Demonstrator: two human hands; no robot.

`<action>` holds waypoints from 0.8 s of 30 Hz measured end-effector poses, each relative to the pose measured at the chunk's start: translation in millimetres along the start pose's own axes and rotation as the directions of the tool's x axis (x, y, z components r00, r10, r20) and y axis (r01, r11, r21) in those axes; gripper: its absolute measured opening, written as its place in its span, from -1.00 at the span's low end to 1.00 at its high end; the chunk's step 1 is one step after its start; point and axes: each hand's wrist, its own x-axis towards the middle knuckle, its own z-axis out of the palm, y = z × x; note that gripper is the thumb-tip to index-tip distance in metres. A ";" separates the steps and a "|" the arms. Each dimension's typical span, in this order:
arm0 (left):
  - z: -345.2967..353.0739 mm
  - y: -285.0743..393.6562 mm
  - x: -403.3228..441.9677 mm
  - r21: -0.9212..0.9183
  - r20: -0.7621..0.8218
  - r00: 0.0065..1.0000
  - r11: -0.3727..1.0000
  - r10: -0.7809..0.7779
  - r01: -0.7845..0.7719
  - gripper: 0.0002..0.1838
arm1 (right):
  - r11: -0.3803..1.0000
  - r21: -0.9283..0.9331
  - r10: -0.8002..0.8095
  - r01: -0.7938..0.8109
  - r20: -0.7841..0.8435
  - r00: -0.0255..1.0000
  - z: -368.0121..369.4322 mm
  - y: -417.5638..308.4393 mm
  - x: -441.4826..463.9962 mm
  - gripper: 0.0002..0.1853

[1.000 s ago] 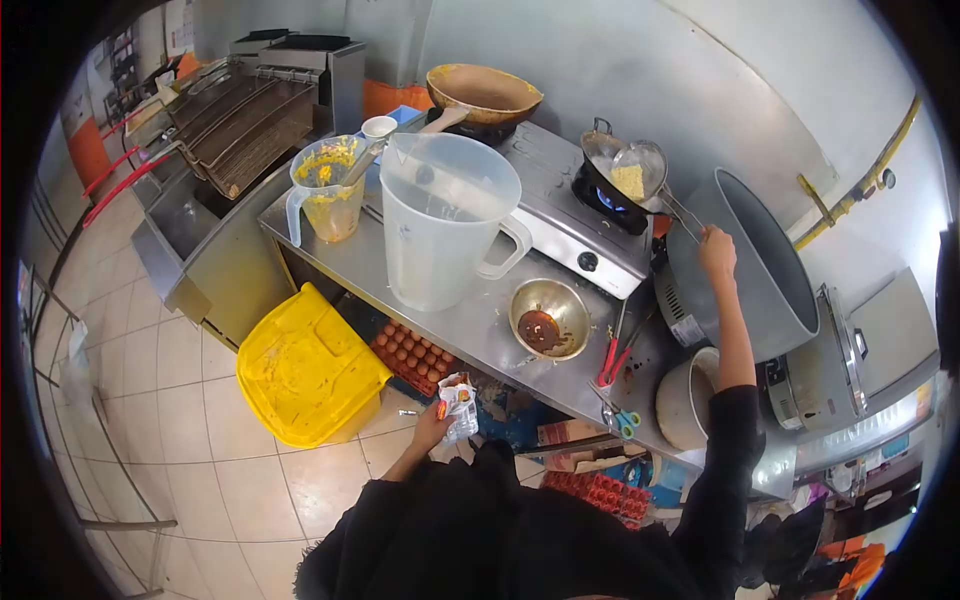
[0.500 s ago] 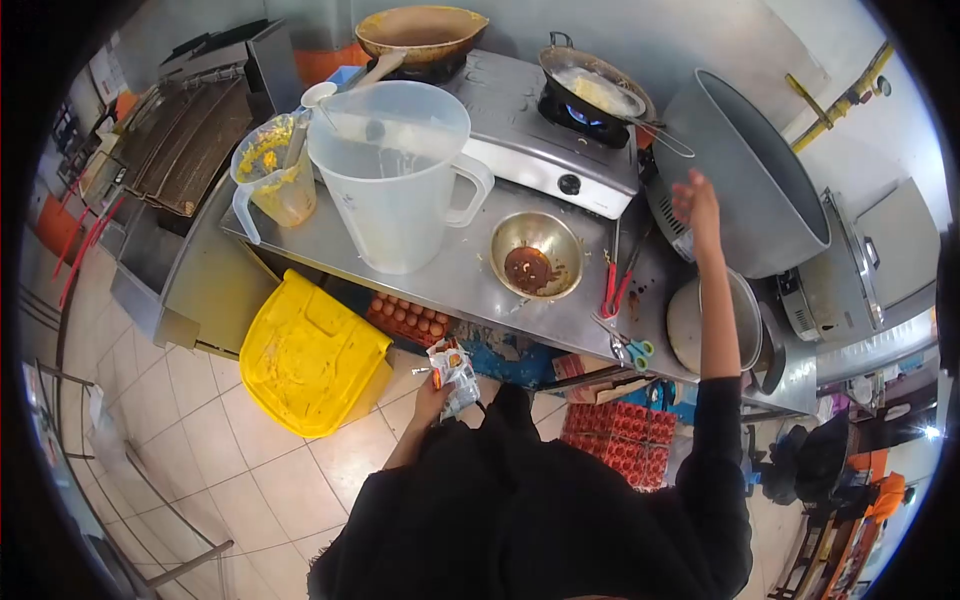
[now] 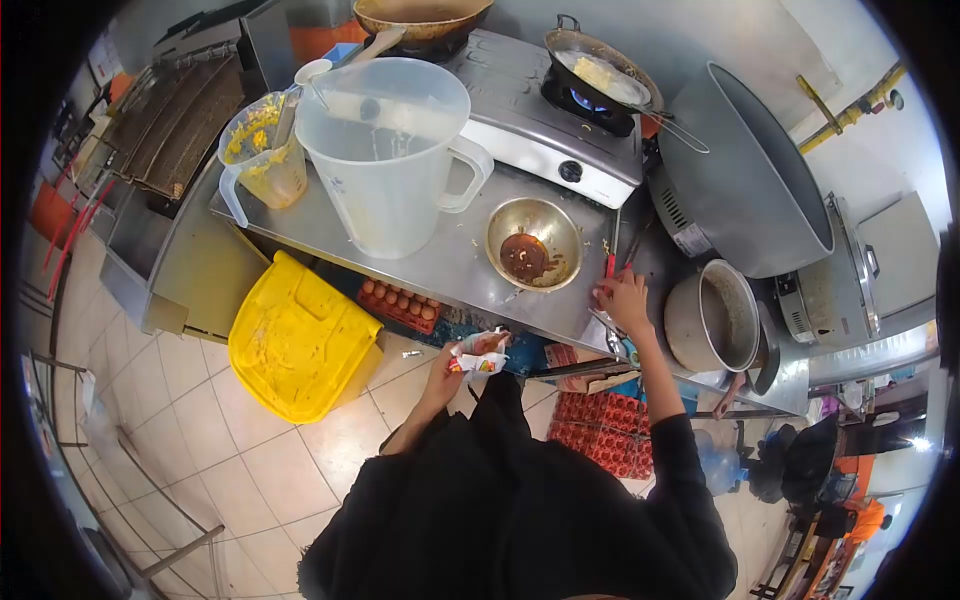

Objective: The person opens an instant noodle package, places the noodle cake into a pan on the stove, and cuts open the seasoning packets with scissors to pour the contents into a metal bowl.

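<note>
My left hand (image 3: 441, 381) is closed on a crumpled white and red packet (image 3: 479, 356) in front of the counter's edge. Over the counter, my right hand (image 3: 622, 298) reaches the red-handled tongs (image 3: 611, 264), just above the scissors (image 3: 630, 349); its fingertips are too small to tell whether they grip anything. A steel bowl (image 3: 534, 244) with dark brown sauce stands to the left of that hand. On the lit burner, a wok (image 3: 640, 84) holds a wire strainer with pale yellow food, its handle (image 3: 686, 136) sticking out to the right.
A large clear jug (image 3: 385, 180) and a smaller yellow-stained jug (image 3: 276, 175) stand on the counter (image 3: 455, 262). A pot (image 3: 690, 320) and a big grey vessel (image 3: 735, 190) are on the right. Below are a yellow bin (image 3: 295, 345), eggs (image 3: 400, 302) and red trays (image 3: 600, 430).
My right hand has let go of the strainer's handle and come down to the tongs and scissors. My left hand has kept the packet and risen slightly. The view has shifted.
</note>
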 end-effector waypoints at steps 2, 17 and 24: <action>9.6 19.9 1.2 -0.134 -0.009 0.995 0.987 -0.096 0.094 -0.62 | 0.998 -0.043 0.050 -0.051 -0.029 0.998 -0.2 -4.2 11.1 -0.76; -1.5 42.2 -24.5 -0.168 -0.124 0.953 0.952 -0.277 0.255 -0.55 | 0.926 -0.151 0.341 -0.347 -0.065 0.938 44.3 21.2 104.6 -0.82; -10.5 32.9 -24.0 -0.089 -0.136 0.968 0.976 -0.210 0.199 -0.48 | 0.803 0.527 0.457 -0.279 -0.244 0.855 6.7 -15.2 73.6 -0.81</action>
